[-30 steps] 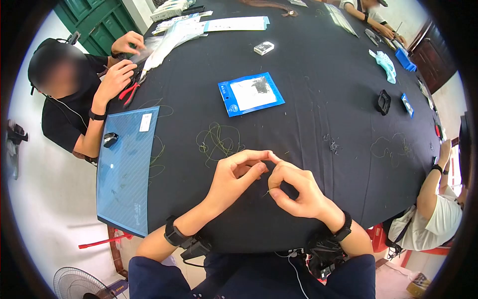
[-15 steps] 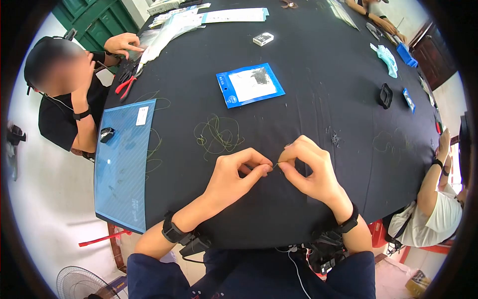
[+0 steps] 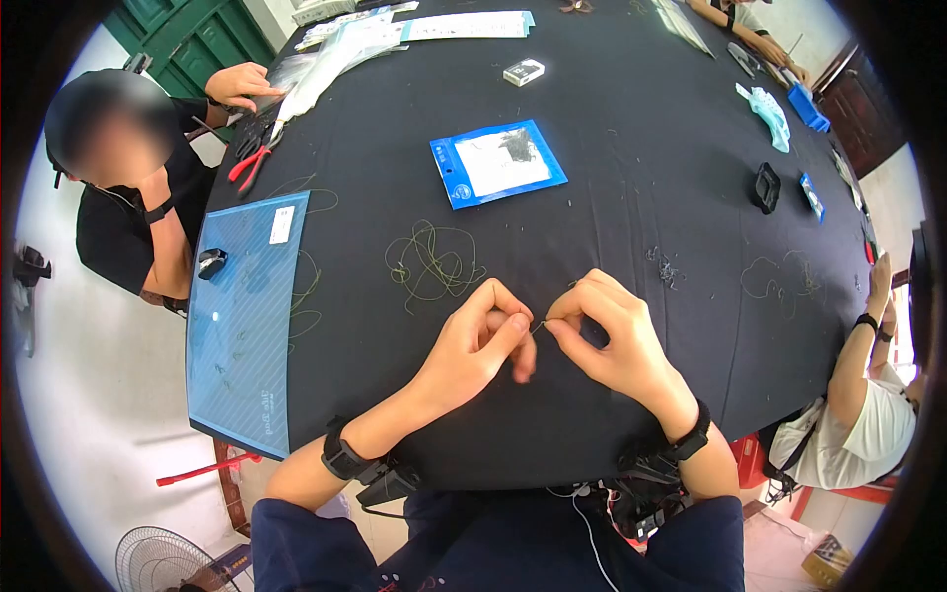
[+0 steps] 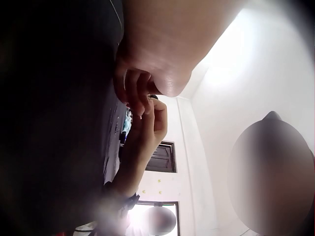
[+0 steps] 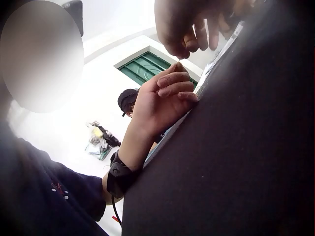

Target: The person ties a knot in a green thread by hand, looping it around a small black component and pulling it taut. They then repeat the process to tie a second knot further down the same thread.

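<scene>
Fingertips [image 3: 554,327] of left hand [image 3: 475,343] and right hand [image 3: 623,340] half-hide a pinched strand [image 3: 540,327].

Bright light fills the head view, its lens curving the desk [image 3: 375,178] inside black corners and blur softening part of the left hand [image 3: 473,345]. Glare bleaches the wall [image 4: 229,54] in the left wrist view.

Table [image 3: 631,118], near edge to far edge

From my console I see left hand [image 3: 472,342] and right hand [image 3: 617,340] side by side, inside the near edge. A thread tangle [image 3: 431,268] lies beyond the left hand; farther in sits a packet [image 3: 498,166] — a box [image 3: 524,72] behind it. Along the left edge lies a folder [image 3: 242,340], pliers [image 3: 262,153] beyond it. Near the right edge, a dish [image 3: 765,188] lies left of a pouch [image 3: 812,197].
</scene>
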{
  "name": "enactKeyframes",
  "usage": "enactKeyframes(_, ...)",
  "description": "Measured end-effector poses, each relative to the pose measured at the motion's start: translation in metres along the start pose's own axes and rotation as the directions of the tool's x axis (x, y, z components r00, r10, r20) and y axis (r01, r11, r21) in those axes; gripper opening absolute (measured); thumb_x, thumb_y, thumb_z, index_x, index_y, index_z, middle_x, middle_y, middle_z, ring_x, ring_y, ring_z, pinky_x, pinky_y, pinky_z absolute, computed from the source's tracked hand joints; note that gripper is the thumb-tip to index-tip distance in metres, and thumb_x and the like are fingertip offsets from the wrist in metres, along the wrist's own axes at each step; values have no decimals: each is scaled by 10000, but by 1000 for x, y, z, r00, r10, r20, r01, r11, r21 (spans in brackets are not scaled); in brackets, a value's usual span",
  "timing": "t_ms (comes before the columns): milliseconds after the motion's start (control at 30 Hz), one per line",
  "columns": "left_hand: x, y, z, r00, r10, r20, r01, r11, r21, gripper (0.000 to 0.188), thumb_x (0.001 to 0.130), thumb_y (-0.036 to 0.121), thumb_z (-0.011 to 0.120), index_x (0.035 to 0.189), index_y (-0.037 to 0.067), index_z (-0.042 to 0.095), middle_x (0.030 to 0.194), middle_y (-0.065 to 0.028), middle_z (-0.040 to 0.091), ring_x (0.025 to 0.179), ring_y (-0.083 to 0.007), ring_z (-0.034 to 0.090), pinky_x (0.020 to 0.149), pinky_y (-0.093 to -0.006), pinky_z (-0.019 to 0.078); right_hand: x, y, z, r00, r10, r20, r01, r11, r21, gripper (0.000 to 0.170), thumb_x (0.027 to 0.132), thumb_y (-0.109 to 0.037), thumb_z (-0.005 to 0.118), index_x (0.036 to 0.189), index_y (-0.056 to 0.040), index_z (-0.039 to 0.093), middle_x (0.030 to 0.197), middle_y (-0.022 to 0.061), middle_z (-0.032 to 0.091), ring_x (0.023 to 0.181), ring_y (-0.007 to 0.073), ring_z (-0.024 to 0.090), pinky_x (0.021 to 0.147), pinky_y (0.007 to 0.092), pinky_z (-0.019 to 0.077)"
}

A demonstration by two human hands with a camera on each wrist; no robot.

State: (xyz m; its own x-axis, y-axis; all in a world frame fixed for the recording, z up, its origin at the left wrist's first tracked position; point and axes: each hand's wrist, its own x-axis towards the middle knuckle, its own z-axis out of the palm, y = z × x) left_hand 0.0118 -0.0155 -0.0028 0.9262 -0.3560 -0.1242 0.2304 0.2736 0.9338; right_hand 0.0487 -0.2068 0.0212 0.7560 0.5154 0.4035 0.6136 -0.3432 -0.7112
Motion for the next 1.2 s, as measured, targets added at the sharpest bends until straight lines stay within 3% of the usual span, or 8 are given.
enactKeyframes(167,-2,0,2,1000,-24,-12,26,974,225,106,968,121,541,910,50,488,695,32,445,569,-22,352,515,-204,290,0,0,-1,1000,4,6,-4,1000,7,142,723,43,681,788,-42,588,667,50,538,645,206,524,602,322,440)
enactKeyframes(467,-4,7,4,1000,7,-13,1,843,538,88,927,99,569,881,25,579,679,31,516,539,-16,339,499,-216,267,0,0,-2,1000,26,15,-26,998,54,133,731,40,677,789,-44,592,680,47,548,655,199,527,615,319,441)
enactKeyframes(567,-4,9,5,996,89,-11,-68,825,562,95,915,100,575,875,20,605,633,16,511,515,-24,344,484,-234,270,0,0,-3,1000,29,9,-30,998,53,133,730,41,675,787,-43,590,681,45,546,655,194,525,613,316,440)
enactKeyframes(867,-4,11,3,998,59,8,-54,827,560,130,928,100,551,884,18,642,639,3,538,507,-37,356,480,-244,287,3,-3,-11,991,-5,136,-16,987,158,129,714,51,639,768,-43,568,696,53,543,672,185,517,615,307,433)
enactKeyframes(933,-4,11,4,994,94,49,-105,820,563,138,933,92,541,880,19,647,651,-5,553,507,-46,372,483,-247,300,3,-3,-9,991,-17,130,-6,985,170,119,727,45,641,770,-39,568,704,53,552,678,182,517,619,309,434)
enactKeyframes(1200,-5,8,5,987,118,106,-158,794,587,163,943,84,516,837,14,618,702,-30,595,529,-82,438,506,-260,341,-1,0,-5,984,63,167,-96,976,197,85,779,31,634,821,-26,587,739,59,594,709,184,567,644,312,460)
